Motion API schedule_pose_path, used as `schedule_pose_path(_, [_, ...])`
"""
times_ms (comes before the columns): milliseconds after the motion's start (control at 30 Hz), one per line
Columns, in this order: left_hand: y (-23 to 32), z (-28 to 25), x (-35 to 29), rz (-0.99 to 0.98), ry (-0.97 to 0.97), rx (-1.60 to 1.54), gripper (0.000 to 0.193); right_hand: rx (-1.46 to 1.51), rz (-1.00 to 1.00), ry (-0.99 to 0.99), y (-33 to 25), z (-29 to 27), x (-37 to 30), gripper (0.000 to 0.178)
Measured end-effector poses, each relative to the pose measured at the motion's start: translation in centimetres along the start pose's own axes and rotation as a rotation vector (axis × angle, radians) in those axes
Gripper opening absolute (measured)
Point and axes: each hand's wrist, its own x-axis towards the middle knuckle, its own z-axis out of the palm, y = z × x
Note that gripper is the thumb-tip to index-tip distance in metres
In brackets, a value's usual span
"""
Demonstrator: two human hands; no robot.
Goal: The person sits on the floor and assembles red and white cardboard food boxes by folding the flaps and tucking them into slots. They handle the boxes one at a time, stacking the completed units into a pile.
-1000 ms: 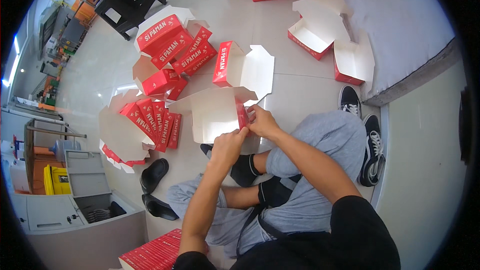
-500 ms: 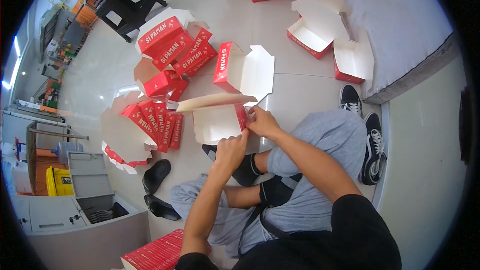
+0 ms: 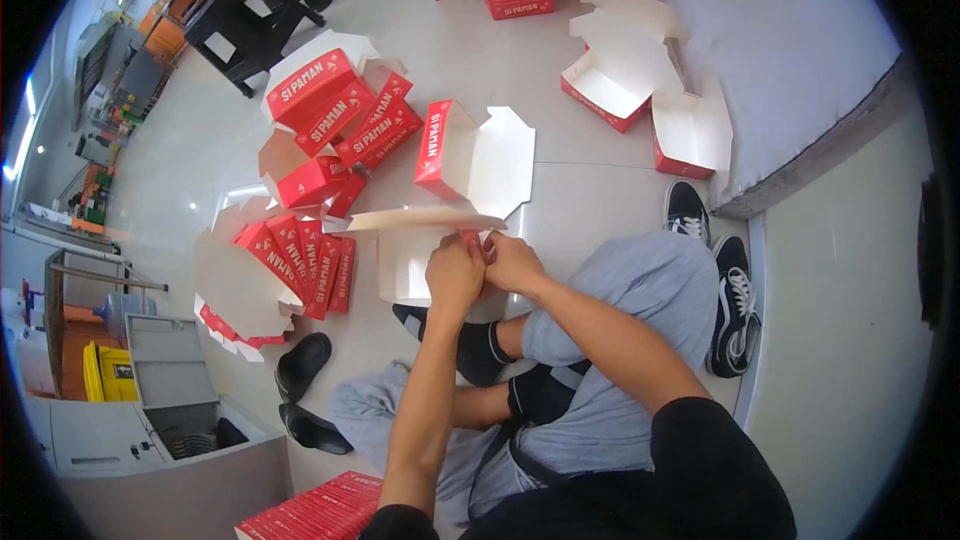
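A red-and-white cardboard food box (image 3: 402,268) stands on the floor in front of my crossed legs, its white inside facing up and its lid raised along the far side. My left hand (image 3: 456,274) reaches over the box and grips its right end wall, fingers closed on the cardboard. Against the same wall from outside, my right hand (image 3: 512,264) is closed on the flap there. The two sets of fingertips meet at this wall; the exact folds between them are hidden. Just beyond stands another open box (image 3: 495,158) with its lid spread to the right.
Folded red boxes (image 3: 325,105) are heaped at far left, with more fanned boxes (image 3: 300,260) nearer. Two open boxes (image 3: 612,80) sit by the wall at right. Stacks of flat cartons (image 3: 320,510) lie at near left and far back. Black slippers (image 3: 302,365) and sneakers (image 3: 735,305) flank me.
My left hand has moved up from the near corner onto the box's right end wall. My right hand has stayed at that wall, its fingers now closer to the left hand's. The view has shifted slightly.
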Motion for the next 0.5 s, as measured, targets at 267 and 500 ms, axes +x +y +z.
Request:
schedule_pose_path(267, [1.7, -2.0, -1.4, -0.068, -0.14, 0.169, 0.043, -0.23, -0.072, 0.011, -1.2, 0.0, -1.7, 0.041])
schedule_pose_path(500, [2.2, -1.6, -1.2, -0.07, -0.107, 0.229, 0.043, -0.201, -0.063, -0.004, -0.9, 0.2, -1.6, 0.032])
